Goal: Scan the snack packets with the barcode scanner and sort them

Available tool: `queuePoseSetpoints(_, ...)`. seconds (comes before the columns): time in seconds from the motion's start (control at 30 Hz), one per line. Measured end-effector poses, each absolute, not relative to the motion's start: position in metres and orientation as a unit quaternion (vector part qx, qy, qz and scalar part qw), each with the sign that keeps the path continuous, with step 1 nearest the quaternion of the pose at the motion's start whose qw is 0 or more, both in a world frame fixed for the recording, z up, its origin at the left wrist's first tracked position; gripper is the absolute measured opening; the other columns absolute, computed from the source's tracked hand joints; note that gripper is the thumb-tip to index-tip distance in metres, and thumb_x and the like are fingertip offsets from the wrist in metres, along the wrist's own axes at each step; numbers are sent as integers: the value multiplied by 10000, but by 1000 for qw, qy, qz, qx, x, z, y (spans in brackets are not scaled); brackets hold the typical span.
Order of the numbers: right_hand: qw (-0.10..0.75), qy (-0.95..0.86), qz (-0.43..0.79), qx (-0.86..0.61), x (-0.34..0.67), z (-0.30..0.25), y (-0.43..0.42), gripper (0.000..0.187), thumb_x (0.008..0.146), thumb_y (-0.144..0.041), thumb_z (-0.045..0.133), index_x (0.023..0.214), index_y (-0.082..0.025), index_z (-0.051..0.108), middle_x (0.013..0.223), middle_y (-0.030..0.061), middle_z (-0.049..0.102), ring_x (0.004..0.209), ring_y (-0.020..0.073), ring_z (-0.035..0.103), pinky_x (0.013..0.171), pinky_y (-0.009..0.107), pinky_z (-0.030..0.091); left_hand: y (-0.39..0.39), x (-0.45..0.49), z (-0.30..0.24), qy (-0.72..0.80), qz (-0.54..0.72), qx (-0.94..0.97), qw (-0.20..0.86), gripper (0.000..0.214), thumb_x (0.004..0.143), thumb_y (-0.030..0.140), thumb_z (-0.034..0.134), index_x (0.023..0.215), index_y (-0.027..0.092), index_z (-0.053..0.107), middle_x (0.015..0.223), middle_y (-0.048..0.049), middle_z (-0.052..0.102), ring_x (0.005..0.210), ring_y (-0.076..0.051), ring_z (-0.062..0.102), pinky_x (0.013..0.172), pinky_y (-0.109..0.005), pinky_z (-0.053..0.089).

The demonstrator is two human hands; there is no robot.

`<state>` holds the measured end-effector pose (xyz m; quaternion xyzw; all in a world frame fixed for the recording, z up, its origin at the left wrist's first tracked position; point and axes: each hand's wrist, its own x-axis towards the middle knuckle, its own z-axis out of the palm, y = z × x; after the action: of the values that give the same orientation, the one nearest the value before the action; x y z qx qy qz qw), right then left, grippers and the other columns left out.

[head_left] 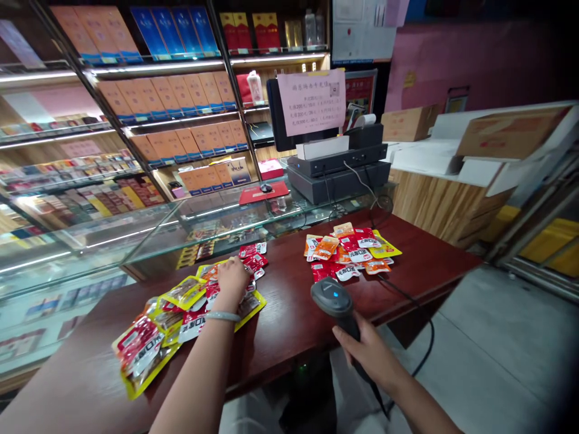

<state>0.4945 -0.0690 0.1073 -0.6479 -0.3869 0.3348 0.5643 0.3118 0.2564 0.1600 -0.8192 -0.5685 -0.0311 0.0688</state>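
Observation:
My right hand (pixel 366 343) is wrapped around the handle of a dark grey barcode scanner (pixel 332 296), which shows a small blue light and is held above the table's near edge. My left hand (pixel 233 278), with a pale bangle at the wrist, reaches into the left pile of snack packets (pixel 183 292). Its fingers curl down on a red snack packet (pixel 254 261); the fingertips are partly hidden. Red, white and yellow packets overlap in this pile. A second pile of snack packets (pixel 350 250), mostly red and orange, lies beyond the scanner.
The piles lie on a dark red wooden table (pixel 289 319). A black cable (pixel 432 337) loops past its right edge. Behind stand a glass counter (pixel 158 232), a monitor with a paper sign (pixel 312 102) and a cash drawer (pixel 339 181). Boxed goods fill the shelves (pixel 174 96).

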Motion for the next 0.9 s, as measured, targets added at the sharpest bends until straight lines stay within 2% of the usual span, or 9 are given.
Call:
queuePoseSetpoints(0.13, 559, -390, 355, -640, 493, 107, -67, 330, 905, -492, 626, 1051, -197, 604, 638, -70, 513, 473, 131, 478, 487, 256, 427, 249, 317, 162, -539, -29, -839, 70, 382, 844, 362, 698, 1137, 118, 665, 1243, -247, 714, 1219, -385, 653, 1004, -416, 452)
queuePoseSetpoints(0.27, 571, -395, 360, -623, 492, 112, -65, 296, 913, -485, 627, 1022, -211, 591, 640, -81, 503, 443, 117, 455, 470, 247, 419, 223, 330, 154, -527, -71, -842, -95, 337, 872, 400, 699, 1114, 185, 608, 1098, -140, 762, 1015, -293, 723, 781, -314, 465)
queuePoseSetpoints(0.33, 574, -397, 361, -619, 492, 115, -65, 287, 920, -480, 632, 1028, -217, 594, 618, -90, 493, 438, 119, 460, 474, 245, 425, 207, 338, 146, -512, -92, -839, -162, 286, 887, 418, 689, 1051, 208, 586, 997, -88, 763, 918, -254, 724, 723, -291, 442)
queuePoseSetpoints(0.53, 596, -405, 352, -597, 490, 122, -63, 250, 930, -475, 662, 958, -240, 582, 578, -103, 463, 441, 119, 456, 470, 235, 412, 172, 357, 133, -489, -151, -833, -208, 268, 841, 409, 730, 903, 238, 533, 849, -36, 727, 813, -236, 700, 670, -283, 404)
queuePoseSetpoints(0.73, 600, -397, 378, -583, 492, 121, -57, 357, 919, -584, 660, 921, -247, 540, 511, -122, 452, 386, 110, 426, 426, 226, 379, 165, 362, 130, -486, -164, -828, -226, 202, 815, 294, 721, 869, 236, 536, 863, -37, 741, 835, -231, 705, 699, -281, 423)
queuePoseSetpoints(0.9, 603, -393, 369, -588, 494, 118, -60, 339, 934, -565, 650, 967, -243, 553, 495, -124, 460, 399, 118, 436, 446, 230, 383, 164, 368, 126, -481, -186, -812, -275, 258, 806, 409, 756, 888, 228, 591, 869, -52, 759, 846, -251, 723, 707, -300, 458)
